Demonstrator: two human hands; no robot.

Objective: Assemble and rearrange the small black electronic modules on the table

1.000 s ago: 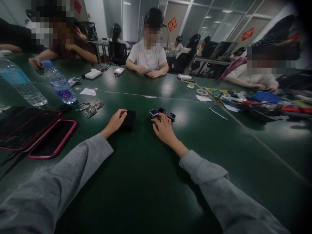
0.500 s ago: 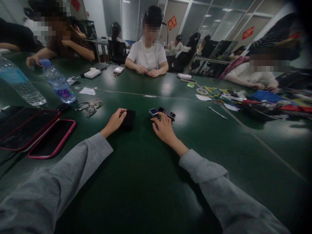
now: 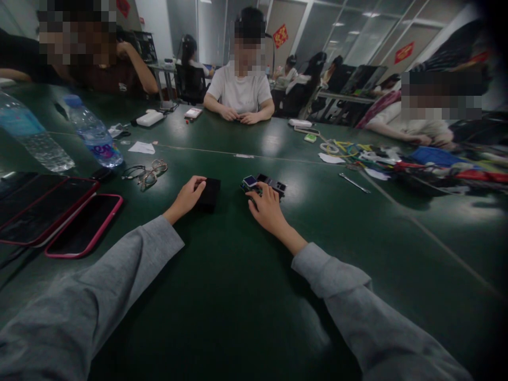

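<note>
Resting spot: small black box lies flat on the green table, just left of a small circuit module.
Left hand: fingers curled over the box's near-left edge, holding it down.
Right hand: fingertips on the module; grip cannot be told.
Doing it well: keep the box pinned flat and both pieces close together, I judge.
Around: glasses, phones, bottle to the left.
</note>
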